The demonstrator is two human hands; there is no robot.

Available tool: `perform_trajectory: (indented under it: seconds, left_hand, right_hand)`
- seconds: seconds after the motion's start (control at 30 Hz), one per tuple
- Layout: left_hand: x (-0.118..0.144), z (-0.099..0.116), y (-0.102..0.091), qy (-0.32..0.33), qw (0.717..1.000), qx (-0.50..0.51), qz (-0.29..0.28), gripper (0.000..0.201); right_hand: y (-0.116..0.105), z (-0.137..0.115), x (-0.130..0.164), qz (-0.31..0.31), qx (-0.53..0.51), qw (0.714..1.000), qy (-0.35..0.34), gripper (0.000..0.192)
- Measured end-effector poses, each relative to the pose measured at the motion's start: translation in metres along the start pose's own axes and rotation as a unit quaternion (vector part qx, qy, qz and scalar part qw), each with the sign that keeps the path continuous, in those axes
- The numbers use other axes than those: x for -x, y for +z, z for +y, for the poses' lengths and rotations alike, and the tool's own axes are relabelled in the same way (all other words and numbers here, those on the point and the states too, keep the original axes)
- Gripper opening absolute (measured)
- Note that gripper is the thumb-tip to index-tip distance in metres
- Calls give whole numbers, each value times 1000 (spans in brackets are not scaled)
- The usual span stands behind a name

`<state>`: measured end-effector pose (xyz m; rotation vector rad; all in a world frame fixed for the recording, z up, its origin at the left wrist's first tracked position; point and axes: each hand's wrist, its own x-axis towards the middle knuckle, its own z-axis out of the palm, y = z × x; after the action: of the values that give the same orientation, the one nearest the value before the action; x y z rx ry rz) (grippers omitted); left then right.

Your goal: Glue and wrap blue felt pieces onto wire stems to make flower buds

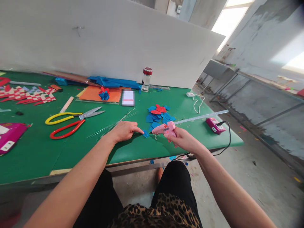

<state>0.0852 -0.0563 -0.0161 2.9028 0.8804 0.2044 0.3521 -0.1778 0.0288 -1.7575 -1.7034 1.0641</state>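
Glue gun [165, 128], gripped in right hand [184, 139]

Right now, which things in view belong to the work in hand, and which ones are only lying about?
In use:
pink glue gun, held in the right hand
small blue piece, at the left hand
probably the loose red and blue pieces just beyond

Apparently lying about:
scissors, blades open
red-lidded jar
checkered pieces
white plug with its cord

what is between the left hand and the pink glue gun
In the head view, a small blue piece lies on the green table between the left hand and the nozzle of the pink glue gun.
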Motion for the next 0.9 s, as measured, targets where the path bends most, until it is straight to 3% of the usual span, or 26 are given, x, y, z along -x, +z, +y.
perform_trajectory:
  seconds: [0.17,0.43,0.9]
  left_hand:
    - [0,0,0,3,1000,-2,-1,56]
    - [0,-2,0,5,1000,-2,-1,56]
    - [0,-1,1,5,1000,3,-1,57]
  right_hand:
    - [5,-6,0,-25,-8,1000,-3,36]
    - [2,8,-3,4,1,1000,3,37]
    - [5,5,-4,-4,5,1000,5,36]
